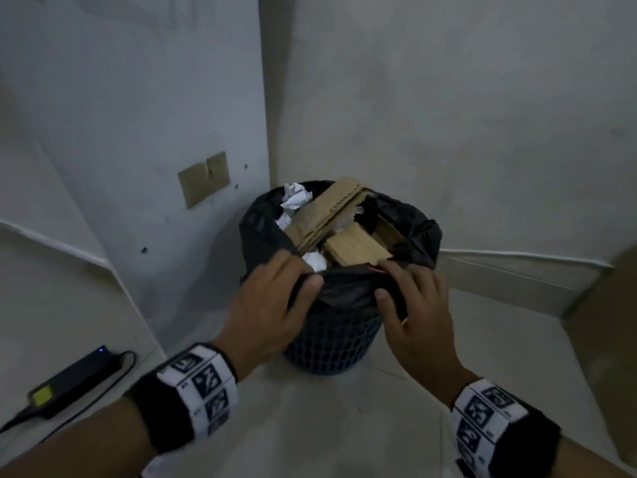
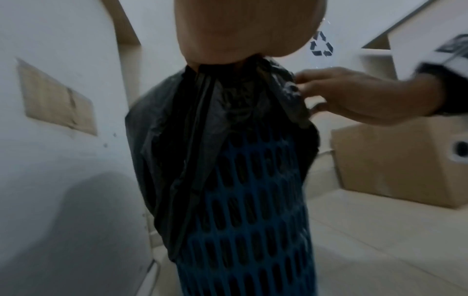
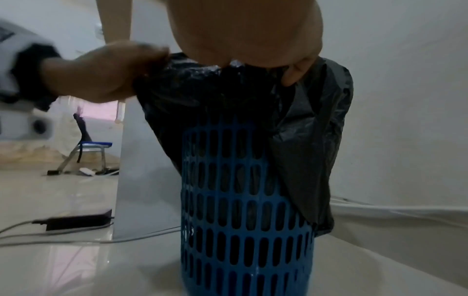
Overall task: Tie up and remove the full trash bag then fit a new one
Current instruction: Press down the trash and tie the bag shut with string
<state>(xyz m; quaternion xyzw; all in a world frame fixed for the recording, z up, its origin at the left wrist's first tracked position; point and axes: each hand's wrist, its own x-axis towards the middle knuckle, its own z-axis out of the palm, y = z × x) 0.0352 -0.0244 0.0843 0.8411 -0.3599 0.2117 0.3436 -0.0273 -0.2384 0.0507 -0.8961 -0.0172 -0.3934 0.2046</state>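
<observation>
A blue slotted plastic bin [image 1: 331, 343] [image 2: 248, 230] [image 3: 243, 200] stands on the floor in a wall corner, lined with a black trash bag [image 1: 413, 229] [image 2: 202, 124] [image 3: 303, 124] folded over its rim. Cardboard pieces [image 1: 331, 215] and crumpled white paper [image 1: 295, 198] fill it to the top. My left hand [image 1: 275, 305] [image 3: 101, 74] pinches the near rim of the bag between thumb and fingers. My right hand [image 1: 410, 298] [image 2: 354, 94] grips the same near rim a little to the right, thumb on the outside.
A black power adapter [image 1: 76, 381] [image 3: 78, 220] with cables lies on the floor at the left. A cardboard box [image 2: 395, 158] stands to the right of the bin. Walls close in behind the bin; a folding chair [image 3: 88, 152] stands far off.
</observation>
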